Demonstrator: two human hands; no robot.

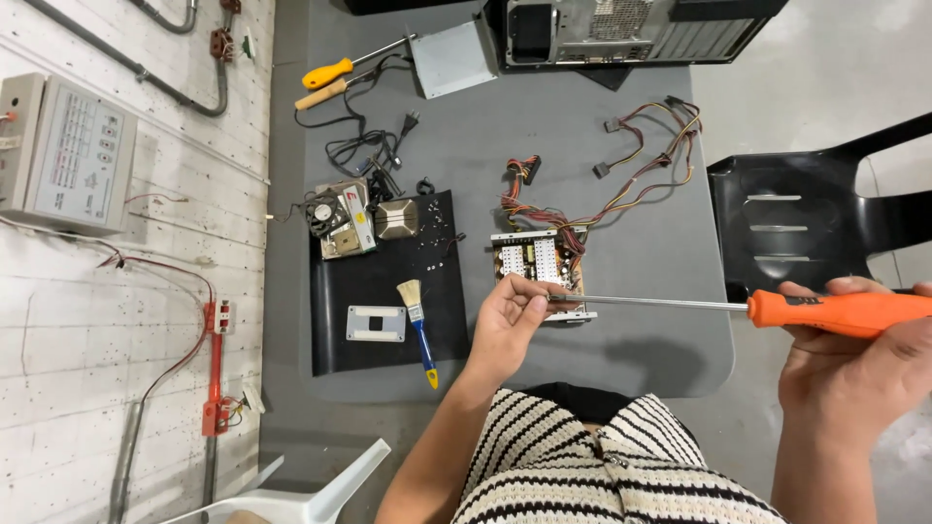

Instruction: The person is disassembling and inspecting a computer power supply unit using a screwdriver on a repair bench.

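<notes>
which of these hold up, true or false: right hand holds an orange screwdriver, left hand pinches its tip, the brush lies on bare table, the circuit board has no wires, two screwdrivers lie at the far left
1. The right hand holds an orange-handled screwdriver. True.
2. The left hand pinches its tip. True.
3. The blue-handled brush lies on bare table. False: it lies on the black mat.
4. The circuit board has no wires. False: a bundle of coloured wires runs from it.
5. Two screwdrivers lie at the far left. True.

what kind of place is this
Likely a small electronics repair bench: an opened power supply board with loose wiring, a computer case at the table's far edge, and screwdrivers lying about.
</notes>
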